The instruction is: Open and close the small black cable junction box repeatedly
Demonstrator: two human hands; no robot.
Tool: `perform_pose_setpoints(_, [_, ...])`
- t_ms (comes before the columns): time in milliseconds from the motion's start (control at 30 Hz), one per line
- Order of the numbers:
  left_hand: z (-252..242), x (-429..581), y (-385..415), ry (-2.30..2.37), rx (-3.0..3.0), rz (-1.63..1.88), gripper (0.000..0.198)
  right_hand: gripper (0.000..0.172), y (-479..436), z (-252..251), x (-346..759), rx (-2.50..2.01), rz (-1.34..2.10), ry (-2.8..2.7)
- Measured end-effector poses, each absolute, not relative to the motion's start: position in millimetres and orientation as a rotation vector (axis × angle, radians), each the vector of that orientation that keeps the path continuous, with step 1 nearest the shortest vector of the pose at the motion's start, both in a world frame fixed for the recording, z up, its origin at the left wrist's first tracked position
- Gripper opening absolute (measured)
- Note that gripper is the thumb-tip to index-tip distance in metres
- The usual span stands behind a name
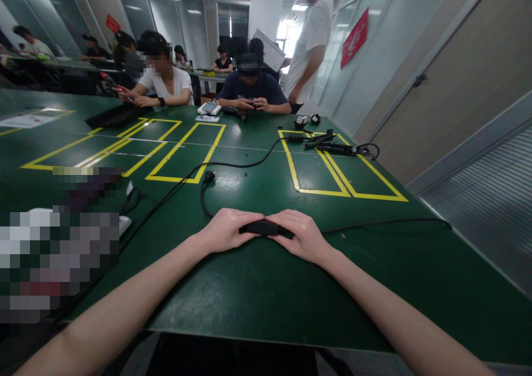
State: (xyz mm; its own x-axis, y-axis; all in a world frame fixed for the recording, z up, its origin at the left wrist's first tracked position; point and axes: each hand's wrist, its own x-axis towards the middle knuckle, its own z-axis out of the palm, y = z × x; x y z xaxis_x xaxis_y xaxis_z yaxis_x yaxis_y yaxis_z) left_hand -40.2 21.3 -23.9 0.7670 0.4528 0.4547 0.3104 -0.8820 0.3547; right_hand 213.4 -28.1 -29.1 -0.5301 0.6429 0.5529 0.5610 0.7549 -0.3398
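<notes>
A small black oblong device (264, 228) lies on the green table (257, 287) in front of me. My left hand (226, 229) is closed over its left end and my right hand (302, 233) is closed over its right end, so only the middle shows. A thin black cable (386, 222) runs from under my right hand to the right. Another black cable with a plug (208, 176) curls just beyond my left hand.
Yellow tape rectangles (185, 154) mark the table. More black cables and devices (332, 143) lie at the far right. A white object (122, 223) sits at the left beside a blurred patch. Two seated people work across the table and one stands behind them.
</notes>
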Motion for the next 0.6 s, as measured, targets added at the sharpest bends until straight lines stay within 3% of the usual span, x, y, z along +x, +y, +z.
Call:
perform_pose_setpoints(133, [-24.4, -38.5, 21.7, 0.489, 2.851, 0.949, 0.036, 0.043, -33.3, -24.2, 212.2, -0.986, 0.413, -2.165])
perform_pose_setpoints(367, [-15.4, -34.3, 19.5, 0.323, 3.089, 1.071, 0.038, 0.047, -33.6, -14.9, 213.1, -1.139, 1.320, -1.810])
perform_pose_setpoints(500, [-17.3, -36.3, 20.2, 0.475, 3.064, 0.959, 0.041, 0.047, -35.2, -13.6, 210.9, -1.209, 1.272, -1.859])
perform_pose_setpoints(600, [-19.8, -37.6, 20.1, 0.641, 2.960, 0.841, 0.058, 0.038, -37.2, -18.2, 210.5, -1.293, 0.925, -1.958])
